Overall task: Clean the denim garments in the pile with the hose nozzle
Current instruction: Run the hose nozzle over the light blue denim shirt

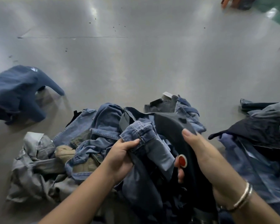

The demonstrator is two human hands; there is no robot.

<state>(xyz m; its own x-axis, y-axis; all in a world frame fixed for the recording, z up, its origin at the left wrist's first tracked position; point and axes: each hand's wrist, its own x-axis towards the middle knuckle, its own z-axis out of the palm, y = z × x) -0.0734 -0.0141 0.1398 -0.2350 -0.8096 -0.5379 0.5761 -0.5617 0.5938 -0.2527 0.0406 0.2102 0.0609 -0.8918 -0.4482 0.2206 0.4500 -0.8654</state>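
Crumpled denim garment (145,136) in left hand (121,157)

Your left hand (121,156): fingers curled, pinching a fold. Your right hand (199,152): thumb on top, fingers wrapped beneath its grip; bangle (243,195) at wrist. Forearms bare.

No legible text anywhere. White tag (167,95) on the grey garment at the pile's far edge: blank or too blurred. Red round button (182,160) on the black nozzle: unmarked.
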